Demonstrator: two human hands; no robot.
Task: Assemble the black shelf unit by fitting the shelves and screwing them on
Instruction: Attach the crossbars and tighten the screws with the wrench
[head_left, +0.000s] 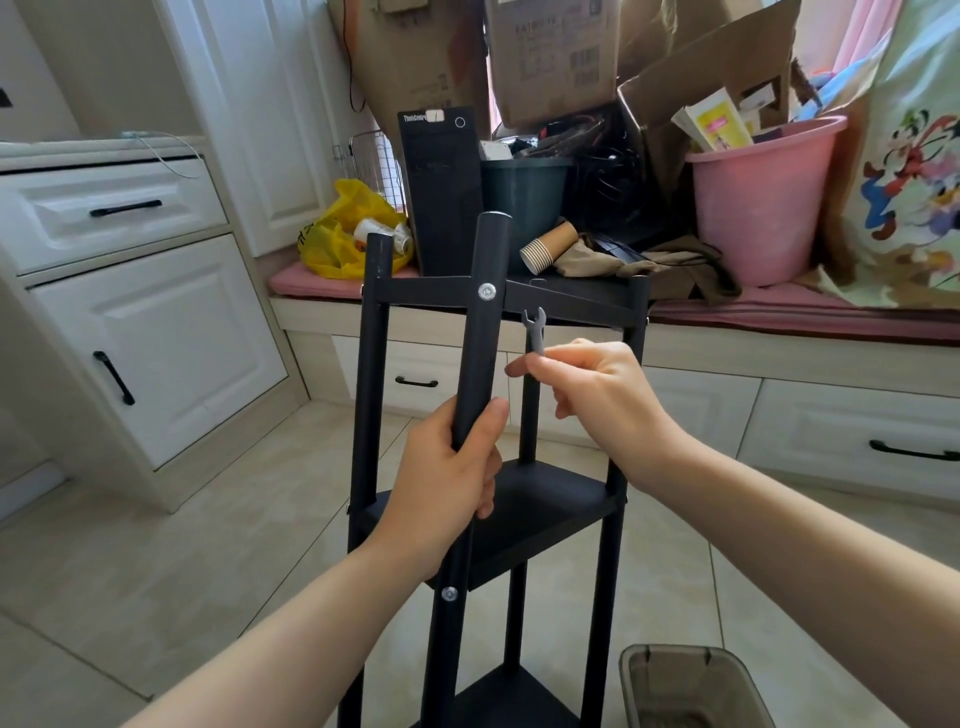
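Note:
The black shelf unit stands upright on the tiled floor in front of me, with three shelves fitted between its black posts. My left hand grips the near front post just above the middle shelf. A silver screw head shows on that post at the top shelf, and another screw head sits lower down. My right hand pinches a small grey spanner, jaws up, just right of the top screw and apart from it.
A grey translucent bin stands on the floor at the lower right. Behind the unit runs a bench with a pink cushion, a black computer tower, a pink bucket and cardboard boxes. White cabinets line the left.

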